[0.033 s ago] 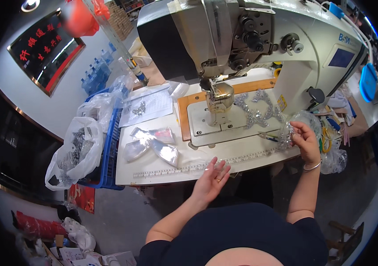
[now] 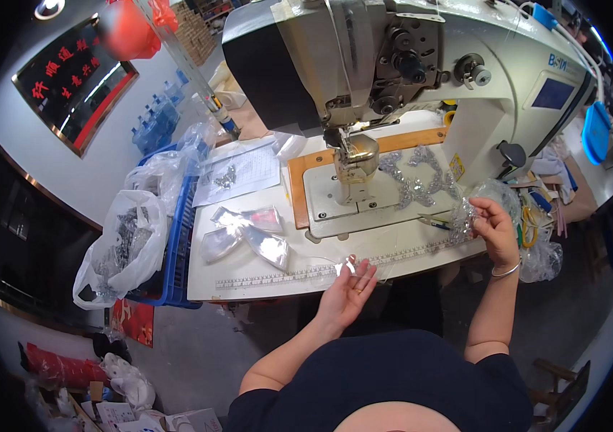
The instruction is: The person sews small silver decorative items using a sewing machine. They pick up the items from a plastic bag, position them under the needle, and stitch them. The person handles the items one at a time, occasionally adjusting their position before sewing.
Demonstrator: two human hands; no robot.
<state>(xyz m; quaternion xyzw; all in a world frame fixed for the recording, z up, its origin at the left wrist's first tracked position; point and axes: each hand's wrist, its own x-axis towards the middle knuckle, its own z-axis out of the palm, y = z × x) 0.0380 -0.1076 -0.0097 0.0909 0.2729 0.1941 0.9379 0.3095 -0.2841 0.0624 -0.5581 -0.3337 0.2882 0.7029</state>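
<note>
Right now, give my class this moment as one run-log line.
left hand: clear plastic at fingertips; right hand: holds glittery piece; sewing machine: beyond both hands

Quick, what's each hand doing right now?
Left hand: fingers partly curled, seemingly holding a clear plastic piece.
Right hand: closed, holding a sparkly clear bundle.

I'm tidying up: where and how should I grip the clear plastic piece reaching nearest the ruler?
Probably pinch the clear plastic piece by its near right end, coming from the front of the table: that end juts toward the person, beyond the crossing.
</note>
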